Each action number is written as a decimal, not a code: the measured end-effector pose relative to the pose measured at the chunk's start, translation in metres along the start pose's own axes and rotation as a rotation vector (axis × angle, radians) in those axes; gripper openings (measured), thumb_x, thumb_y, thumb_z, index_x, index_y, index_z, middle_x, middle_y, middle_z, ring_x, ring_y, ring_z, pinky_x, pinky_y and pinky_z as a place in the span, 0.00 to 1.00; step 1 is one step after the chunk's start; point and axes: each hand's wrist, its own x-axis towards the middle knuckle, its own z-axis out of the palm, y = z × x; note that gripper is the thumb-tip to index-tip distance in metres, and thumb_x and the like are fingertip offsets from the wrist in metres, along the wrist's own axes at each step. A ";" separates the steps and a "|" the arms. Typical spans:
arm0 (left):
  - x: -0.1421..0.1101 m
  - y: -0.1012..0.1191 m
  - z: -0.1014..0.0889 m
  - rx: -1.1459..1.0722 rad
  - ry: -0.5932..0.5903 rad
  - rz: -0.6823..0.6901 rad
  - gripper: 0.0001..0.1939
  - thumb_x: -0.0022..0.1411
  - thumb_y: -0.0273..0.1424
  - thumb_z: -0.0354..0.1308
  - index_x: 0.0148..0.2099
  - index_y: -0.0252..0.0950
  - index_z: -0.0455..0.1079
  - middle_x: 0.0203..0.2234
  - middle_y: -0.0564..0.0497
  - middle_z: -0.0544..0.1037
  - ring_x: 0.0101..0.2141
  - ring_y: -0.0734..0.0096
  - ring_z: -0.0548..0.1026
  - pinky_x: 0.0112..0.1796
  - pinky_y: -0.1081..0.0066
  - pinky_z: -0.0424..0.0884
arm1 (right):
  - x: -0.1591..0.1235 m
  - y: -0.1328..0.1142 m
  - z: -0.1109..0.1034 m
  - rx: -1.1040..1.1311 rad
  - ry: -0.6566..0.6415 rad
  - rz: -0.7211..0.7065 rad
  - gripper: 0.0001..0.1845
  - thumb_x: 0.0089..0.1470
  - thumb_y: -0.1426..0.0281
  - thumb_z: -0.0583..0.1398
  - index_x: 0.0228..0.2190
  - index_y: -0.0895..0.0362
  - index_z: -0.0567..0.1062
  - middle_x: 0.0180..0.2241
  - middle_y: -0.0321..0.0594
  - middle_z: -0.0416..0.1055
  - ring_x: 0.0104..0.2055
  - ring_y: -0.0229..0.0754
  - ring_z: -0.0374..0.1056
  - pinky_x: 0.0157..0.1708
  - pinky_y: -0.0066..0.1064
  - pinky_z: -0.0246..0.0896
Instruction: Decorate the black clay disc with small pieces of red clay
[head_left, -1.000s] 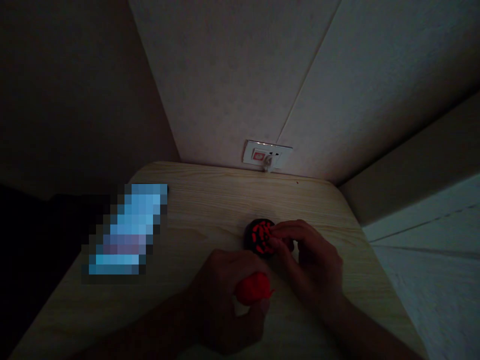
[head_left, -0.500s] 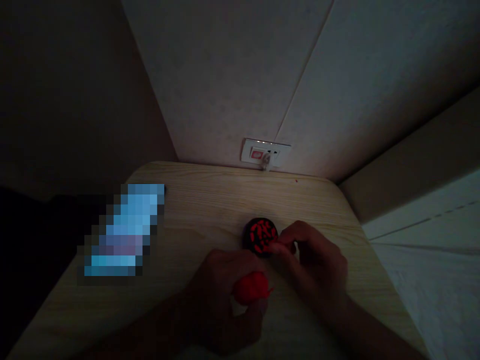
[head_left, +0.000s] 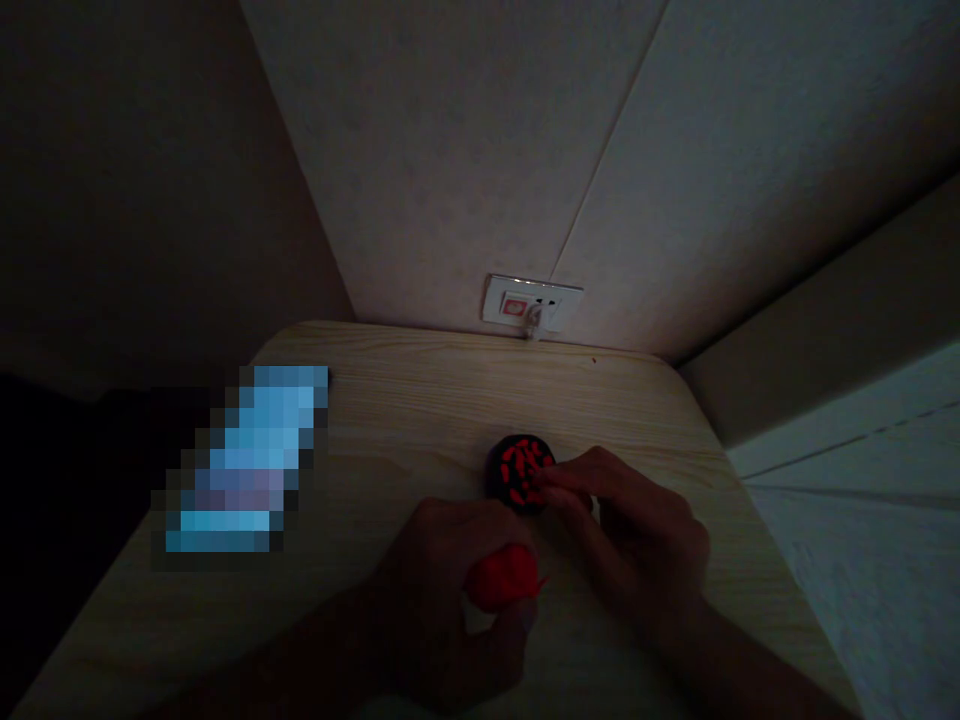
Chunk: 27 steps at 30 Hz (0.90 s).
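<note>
My left hand (head_left: 442, 610) is curled round a lump of soft red modelling clay (head_left: 501, 580), which has a thin tip pulled out on its right side. Just beyond it on the table sits a round black piece (head_left: 495, 485), its top dotted with several small red bits (head_left: 517, 495). My right hand (head_left: 630, 530) is closed in a pinch, thumb and forefinger meeting at the right part of that dotted top. Whatever lies between those fingertips is too small and dark to make out.
A phone-like lit screen (head_left: 247, 460), blurred into blocks, lies on the wooden table (head_left: 405, 400) at the left. Against the wall behind is a socket plate (head_left: 495, 300) with a plug (head_left: 534, 320) in it. A tiny dark speck (head_left: 594, 360) lies near the back edge.
My right fingertips drew back a little from the black piece, then came in over its top again. My left hand keeps its hold on the red clay, nearly still.
</note>
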 end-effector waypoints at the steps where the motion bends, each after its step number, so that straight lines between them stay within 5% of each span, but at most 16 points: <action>1: 0.000 0.000 0.000 -0.006 0.000 0.004 0.08 0.51 0.23 0.57 0.36 0.36 0.68 0.24 0.54 0.74 0.23 0.74 0.71 0.27 0.73 0.66 | 0.000 -0.001 -0.001 -0.003 -0.007 -0.003 0.11 0.59 0.81 0.64 0.42 0.56 0.80 0.33 0.39 0.79 0.32 0.38 0.72 0.31 0.31 0.68; 27: -0.002 -0.002 0.001 -0.009 -0.013 -0.013 0.09 0.50 0.23 0.57 0.37 0.36 0.69 0.24 0.54 0.74 0.22 0.74 0.70 0.26 0.73 0.65 | -0.005 -0.001 0.001 0.032 0.050 0.024 0.17 0.54 0.82 0.67 0.43 0.53 0.81 0.29 0.36 0.78 0.29 0.37 0.72 0.29 0.30 0.69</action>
